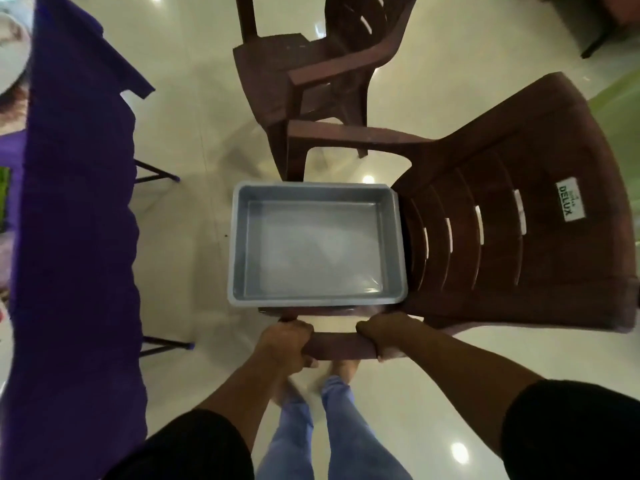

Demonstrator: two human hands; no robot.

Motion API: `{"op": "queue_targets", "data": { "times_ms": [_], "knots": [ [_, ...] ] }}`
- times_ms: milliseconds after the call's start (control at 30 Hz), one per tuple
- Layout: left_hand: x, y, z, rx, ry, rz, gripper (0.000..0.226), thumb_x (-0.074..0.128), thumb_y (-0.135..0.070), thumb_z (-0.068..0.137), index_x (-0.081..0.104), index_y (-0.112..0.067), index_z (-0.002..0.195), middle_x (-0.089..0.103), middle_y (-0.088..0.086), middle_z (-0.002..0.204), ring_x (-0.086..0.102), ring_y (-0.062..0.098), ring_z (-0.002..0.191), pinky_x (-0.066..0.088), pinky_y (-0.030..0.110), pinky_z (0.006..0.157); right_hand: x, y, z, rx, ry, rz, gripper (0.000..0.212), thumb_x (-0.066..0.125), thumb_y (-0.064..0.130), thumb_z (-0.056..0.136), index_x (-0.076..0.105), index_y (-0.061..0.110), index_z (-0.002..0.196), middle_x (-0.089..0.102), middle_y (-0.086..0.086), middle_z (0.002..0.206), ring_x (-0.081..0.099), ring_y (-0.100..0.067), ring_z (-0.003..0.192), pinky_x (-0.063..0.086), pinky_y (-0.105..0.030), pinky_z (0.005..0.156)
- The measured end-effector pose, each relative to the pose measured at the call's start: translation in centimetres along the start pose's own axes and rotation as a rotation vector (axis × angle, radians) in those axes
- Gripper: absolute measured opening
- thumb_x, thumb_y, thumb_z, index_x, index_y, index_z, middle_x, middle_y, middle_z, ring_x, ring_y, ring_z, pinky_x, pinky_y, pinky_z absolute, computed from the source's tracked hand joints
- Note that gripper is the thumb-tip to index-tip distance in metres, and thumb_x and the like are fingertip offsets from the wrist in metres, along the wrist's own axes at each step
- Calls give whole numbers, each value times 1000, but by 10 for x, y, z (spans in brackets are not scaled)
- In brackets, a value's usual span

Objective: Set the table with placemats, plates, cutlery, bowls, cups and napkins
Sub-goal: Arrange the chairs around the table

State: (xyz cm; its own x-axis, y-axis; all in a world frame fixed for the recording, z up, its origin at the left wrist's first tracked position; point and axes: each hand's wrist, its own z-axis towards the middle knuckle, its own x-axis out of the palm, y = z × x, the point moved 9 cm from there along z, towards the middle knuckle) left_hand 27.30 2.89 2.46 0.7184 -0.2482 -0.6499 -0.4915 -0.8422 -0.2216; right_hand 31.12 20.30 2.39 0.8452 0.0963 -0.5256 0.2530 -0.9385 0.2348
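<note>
A brown plastic chair [502, 237] stands in front of me, its back to the right. An empty grey plastic tub [239, 244] sits on its seat. My left hand [287, 344] grips the near armrest [341, 346] at its left end. My right hand [388, 336] grips the same armrest at its right end. At the left runs the table under a purple cloth [76, 237]. A white plate [12, 53] shows at the table's far left corner, mostly cut off by the frame.
A second brown plastic chair [311, 74] stands just beyond the first. The table's dark legs [156, 174] stick out onto the glossy white tiled floor [194, 140]. My bare feet and blue jeans [332, 427] are directly below the armrest.
</note>
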Motion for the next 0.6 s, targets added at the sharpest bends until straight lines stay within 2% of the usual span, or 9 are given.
{"op": "queue_targets", "data": {
  "times_ms": [133, 367, 600],
  "knots": [
    [2, 14, -7, -13, -20, 27, 64, 69, -64, 85, 53, -24, 132, 59, 1, 138, 57, 25, 126, 45, 35, 104, -1, 16, 2, -13, -81, -42, 42, 69, 23, 89, 53, 16, 127, 64, -10, 124, 61, -32, 118, 34, -33, 76],
    [5, 27, -30, -29, -29, 78, 64, 67, -65, 87, 52, -24, 134, 59, 3, 141, 55, 28, 130, 45, 39, 109, 1, 40, 5, -22, -181, -82, 44, 70, 23, 85, 54, 19, 126, 65, -6, 123, 61, -30, 119, 36, -33, 75],
    [29, 38, -60, -42, -26, 61, 63, 65, -67, 86, 52, -26, 133, 60, 1, 140, 57, 26, 127, 45, 38, 106, 12, 72, 5, -61, -162, -148, 46, 72, 25, 84, 55, 22, 126, 66, -6, 120, 62, -30, 115, 39, -33, 74]
  ]
}}
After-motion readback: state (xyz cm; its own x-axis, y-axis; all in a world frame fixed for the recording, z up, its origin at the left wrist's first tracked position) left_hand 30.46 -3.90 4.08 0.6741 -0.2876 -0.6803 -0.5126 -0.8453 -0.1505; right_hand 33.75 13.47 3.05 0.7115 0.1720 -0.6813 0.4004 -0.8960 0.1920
